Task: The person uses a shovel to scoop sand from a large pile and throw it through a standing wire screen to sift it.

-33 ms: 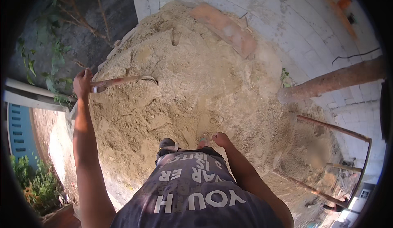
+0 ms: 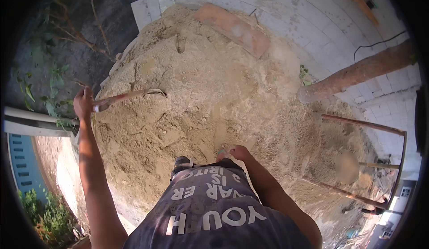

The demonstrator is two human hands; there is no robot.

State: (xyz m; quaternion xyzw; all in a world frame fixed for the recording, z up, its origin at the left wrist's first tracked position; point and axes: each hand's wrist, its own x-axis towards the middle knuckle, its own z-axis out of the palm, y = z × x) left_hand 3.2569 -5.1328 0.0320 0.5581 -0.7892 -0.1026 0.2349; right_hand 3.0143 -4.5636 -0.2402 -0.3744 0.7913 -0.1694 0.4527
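Note:
My left hand point(image 2: 83, 103), out at the left, is closed around the handle end of a hoe point(image 2: 118, 99). Its wooden shaft points right, and its thin curved metal end rests on the heap of sand point(image 2: 201, 70). Close to my body, in front of my right thigh, is my right hand point(image 2: 240, 152), its fingers curled in and nothing showing in them. My shoes point(image 2: 182, 160) peek out past my shirt, standing on the sand.
A reddish board point(image 2: 234, 30) lies at the sand's far edge beside a pale block wall point(image 2: 286, 12). On the right are a leaning trunk point(image 2: 357, 74) and a rusty metal frame point(image 2: 364, 124). Bare branches point(image 2: 91, 43) and a pipe point(image 2: 33, 115) border the left.
The whole view has shifted and turned slightly. My left hand stays on the hoe, whose metal end rests at about the same place on the sand; my right hand keeps its pose.

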